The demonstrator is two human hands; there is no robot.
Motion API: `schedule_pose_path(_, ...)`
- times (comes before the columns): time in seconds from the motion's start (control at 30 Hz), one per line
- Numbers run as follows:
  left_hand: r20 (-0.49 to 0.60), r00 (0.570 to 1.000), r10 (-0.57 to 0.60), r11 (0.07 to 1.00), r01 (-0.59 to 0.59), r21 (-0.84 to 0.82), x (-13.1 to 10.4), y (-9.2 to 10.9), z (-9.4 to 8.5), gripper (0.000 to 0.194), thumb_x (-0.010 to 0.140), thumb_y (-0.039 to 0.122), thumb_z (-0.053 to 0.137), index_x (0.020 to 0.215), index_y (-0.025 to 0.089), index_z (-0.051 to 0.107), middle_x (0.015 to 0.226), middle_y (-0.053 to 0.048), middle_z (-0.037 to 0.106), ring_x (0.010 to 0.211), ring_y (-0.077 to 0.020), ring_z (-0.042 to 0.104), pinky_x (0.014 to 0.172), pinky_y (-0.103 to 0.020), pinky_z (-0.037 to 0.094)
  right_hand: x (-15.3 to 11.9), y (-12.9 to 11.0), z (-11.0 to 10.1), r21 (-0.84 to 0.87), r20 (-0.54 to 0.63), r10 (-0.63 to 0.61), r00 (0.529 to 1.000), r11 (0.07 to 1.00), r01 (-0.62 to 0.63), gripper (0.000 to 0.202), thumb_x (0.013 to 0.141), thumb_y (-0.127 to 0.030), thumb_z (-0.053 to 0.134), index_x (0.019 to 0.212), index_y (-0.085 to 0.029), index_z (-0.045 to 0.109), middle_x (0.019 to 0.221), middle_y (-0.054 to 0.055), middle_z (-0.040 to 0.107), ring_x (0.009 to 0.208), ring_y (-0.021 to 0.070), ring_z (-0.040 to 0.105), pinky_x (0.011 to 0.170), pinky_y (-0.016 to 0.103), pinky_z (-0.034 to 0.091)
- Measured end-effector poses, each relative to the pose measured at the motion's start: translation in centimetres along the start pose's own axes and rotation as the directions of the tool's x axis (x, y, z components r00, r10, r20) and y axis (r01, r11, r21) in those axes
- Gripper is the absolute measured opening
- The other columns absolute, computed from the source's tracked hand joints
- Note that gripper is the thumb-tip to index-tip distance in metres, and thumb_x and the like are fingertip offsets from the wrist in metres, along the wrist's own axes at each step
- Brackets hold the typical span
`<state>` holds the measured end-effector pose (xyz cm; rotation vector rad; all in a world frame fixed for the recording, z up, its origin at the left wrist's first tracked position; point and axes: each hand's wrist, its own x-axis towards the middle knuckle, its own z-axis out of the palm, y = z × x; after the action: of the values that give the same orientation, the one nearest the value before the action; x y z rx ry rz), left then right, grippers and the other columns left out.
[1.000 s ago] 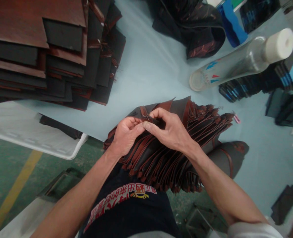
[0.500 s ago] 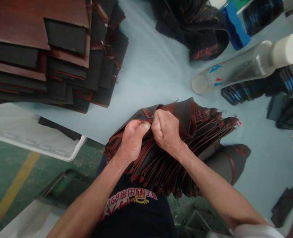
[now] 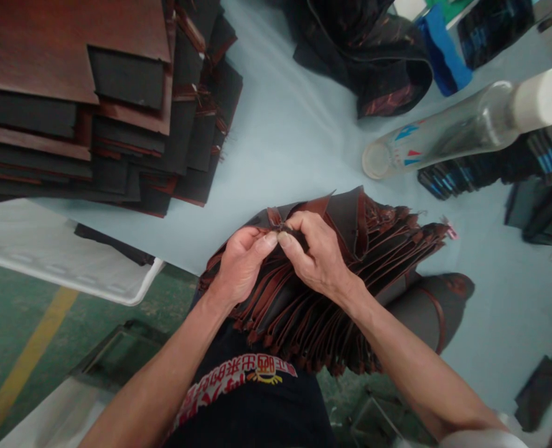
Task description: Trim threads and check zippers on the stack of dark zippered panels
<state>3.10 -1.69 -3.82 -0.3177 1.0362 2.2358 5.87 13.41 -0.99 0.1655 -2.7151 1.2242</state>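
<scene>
A thick fanned bundle of brown-and-black leather pieces [image 3: 299, 336] lies over the table's near edge, against my body. On its upper side, my left hand [image 3: 241, 264] pinches the edge of a leather piece [image 3: 274, 216] between thumb and fingers. Close beside it, my right hand [image 3: 320, 255] grips the same edge, its thumb tip almost touching the left thumb. Both hands are closed, and the exact spot between the fingertips is partly hidden. Right of the bundle rests a rolled dark grey piece [image 3: 416, 311] with a brown strip around it.
Stacked leather sheets [image 3: 33, 50] fill the upper left of the pale blue table [image 3: 280, 137]. A clear bottle with a white cap [image 3: 457, 124] lies at right, near rows of dark pieces [image 3: 472, 171]. Dark folded material [image 3: 369, 56] is behind; a white tray [image 3: 130, 292] sits lower left.
My right hand has turned from a fist, bringing its thumb down beside the left thumb at the leather edge. My left hand has shifted slightly. The bundle stays put.
</scene>
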Motion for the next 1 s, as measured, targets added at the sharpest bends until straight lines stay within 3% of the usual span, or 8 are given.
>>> schedule_pose_path(0.13, -0.008, 0.999, -0.037, 0.999, 0.037, 0.009, -0.3, -0.2, -0.4, 0.033, 0.069, 0.043, 0.098, 0.088, 0.021, 0.082, 0.09, -0.004, 0.082, 0.088, -0.0194, 0.075, 0.096, -0.036, 0.059, -0.4, 0.1, -0.6, 0.006, 0.072, 0.043, 0.996, 0.999, -0.043, 0.017, 0.105, -0.027, 0.051, 0.089, -0.024, 0.053, 0.08, 0.0, 0.06, 0.075, 0.0167, 0.056, 0.072, 0.033, 0.046)
schedule_pose_path(0.27, -0.039, 0.999, -0.028, 0.997, 0.031, 0.069, -0.2, -0.6, -0.8, 0.035, 0.068, 0.047, 0.098, 0.087, 0.022, 0.082, 0.088, -0.003, 0.082, 0.084, -0.0182, 0.074, 0.091, -0.035, 0.06, -0.9, -0.3, -0.5, -0.005, -0.031, 0.128, 0.991, 0.992, -0.128, 0.008, 0.101, -0.028, 0.061, 0.105, -0.023, 0.056, 0.09, 0.001, 0.068, 0.077, 0.0158, 0.064, 0.071, 0.031, 0.053)
schedule_pose_path(0.33, -0.051, 0.999, -0.01, 0.996, 0.015, 0.092, -0.2, -0.9, -1.0, 0.034, 0.07, 0.047, 0.097, 0.087, 0.022, 0.082, 0.09, -0.003, 0.082, 0.083, -0.0173, 0.073, 0.09, -0.033, 0.059, -0.8, -0.7, -0.6, -0.052, -0.057, 0.091, 0.994, 0.994, -0.094, 0.018, 0.101, -0.026, 0.061, 0.118, -0.023, 0.056, 0.101, 0.004, 0.072, 0.085, 0.0173, 0.069, 0.075, 0.032, 0.057)
schedule_pose_path(0.4, -0.065, 0.998, 0.003, 0.994, 0.004, 0.107, -0.3, -1.1, -1.2, 0.032, 0.072, 0.048, 0.096, 0.087, 0.023, 0.082, 0.09, -0.002, 0.082, 0.082, -0.0159, 0.072, 0.087, -0.03, 0.059, -0.5, -1.3, -0.8, -0.123, 0.011, 0.021, 1.0, 0.992, -0.02, 0.019, 0.104, -0.021, 0.055, 0.122, -0.024, 0.058, 0.105, 0.006, 0.074, 0.091, 0.0187, 0.071, 0.082, 0.035, 0.059)
schedule_pose_path(0.57, -0.086, 0.996, 0.006, 0.994, 0.003, 0.107, -0.5, -1.1, -1.1, 0.032, 0.072, 0.049, 0.096, 0.084, 0.023, 0.082, 0.086, 0.0, 0.08, 0.078, -0.0135, 0.068, 0.083, -0.027, 0.057, 0.9, -2.6, -2.2, -0.249, 0.146, 0.0, 0.989, 0.968, 0.037, 0.017, 0.105, -0.016, 0.052, 0.114, -0.021, 0.065, 0.096, 0.005, 0.073, 0.086, 0.0179, 0.071, 0.077, 0.031, 0.059)
schedule_pose_path(0.73, -0.068, 0.997, -0.039, 0.999, 0.039, -0.003, -0.7, 0.2, -0.1, 0.026, 0.072, 0.044, 0.095, 0.079, 0.024, 0.082, 0.08, 0.0, 0.077, 0.081, -0.0161, 0.067, 0.087, -0.031, 0.056, 1.9, -2.5, -3.2, -0.205, 0.23, 0.003, 0.973, 0.978, 0.046, 0.015, 0.106, -0.017, 0.053, 0.111, -0.023, 0.066, 0.099, 0.005, 0.074, 0.087, 0.017, 0.071, 0.076, 0.031, 0.057)
schedule_pose_path(1.0, -0.109, 0.98, -0.164, 0.982, 0.151, -0.115, -0.1, 1.5, 1.5, 0.025, 0.073, 0.04, 0.093, 0.072, 0.02, 0.078, 0.072, 0.0, 0.072, 0.079, -0.0166, 0.064, 0.082, -0.03, 0.053, 1.9, -2.4, -2.7, -0.249, 0.207, 0.01, 0.978, 0.968, 0.042, 0.011, 0.106, -0.024, 0.058, 0.109, -0.024, 0.069, 0.099, 0.005, 0.073, 0.089, 0.0188, 0.07, 0.074, 0.032, 0.056)
